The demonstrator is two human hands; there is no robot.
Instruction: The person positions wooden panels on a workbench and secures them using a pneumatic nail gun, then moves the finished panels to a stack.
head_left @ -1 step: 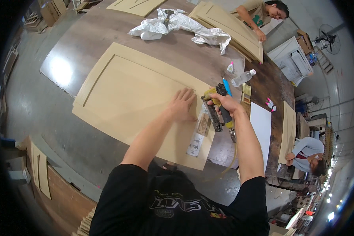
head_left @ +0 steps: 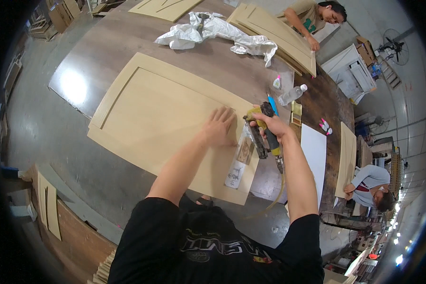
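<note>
A framed cream panel, shaped like a cabinet door, lies flat on the table before me. My left hand rests on it near its right end, fingers stretched out, holding nothing. My right hand is closed round the grip of a yellow and black pneumatic nail gun. The gun is over the panel's right edge; I cannot tell whether its nose touches the wood. A hose trails from its fitting toward me. Between my hands a flat strip with a brown patch and handwriting lies along the panel's right end.
Beyond the panel lies crumpled white sheeting. A clear bottle, a small pink-capped bottle and a white board are to the right. Stacked panels stand at the far side by one co-worker; another person works at right.
</note>
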